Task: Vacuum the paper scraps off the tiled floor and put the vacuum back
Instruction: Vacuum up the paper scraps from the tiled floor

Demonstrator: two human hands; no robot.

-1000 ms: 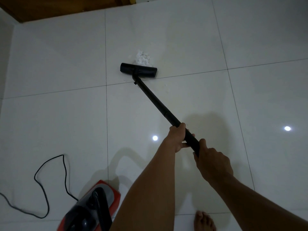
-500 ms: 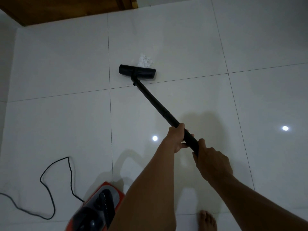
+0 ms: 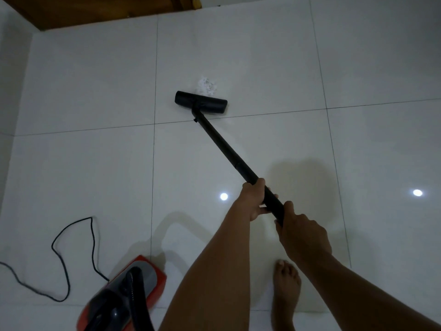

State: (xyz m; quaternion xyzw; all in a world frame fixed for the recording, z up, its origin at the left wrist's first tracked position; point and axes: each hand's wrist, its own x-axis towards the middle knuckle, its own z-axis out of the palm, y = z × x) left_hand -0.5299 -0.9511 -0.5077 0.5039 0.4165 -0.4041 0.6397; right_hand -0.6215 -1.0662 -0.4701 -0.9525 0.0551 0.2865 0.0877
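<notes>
A small heap of white paper scraps [image 3: 207,86] lies on the white tiled floor [image 3: 95,163], touching the far edge of the black floor nozzle [image 3: 201,102]. The black vacuum wand [image 3: 226,149] runs from the nozzle down to my hands. My left hand [image 3: 254,197] is wrapped round the wand higher up. Just below it, my right hand [image 3: 301,235] grips the wand's near end. The red and grey vacuum body [image 3: 124,297] sits on the floor at the lower left, with its black hose rising from it.
A black power cord [image 3: 64,256] loops over the tiles at the left. A brown wooden door or panel [image 3: 95,10] lines the far edge. My bare foot [image 3: 285,290] stands at the bottom, right of the vacuum body.
The nozzle slid forward over part of the scraps half a second ago, then drew back a little, so more of the heap shows again. Both hands kept their grip on the wand.
</notes>
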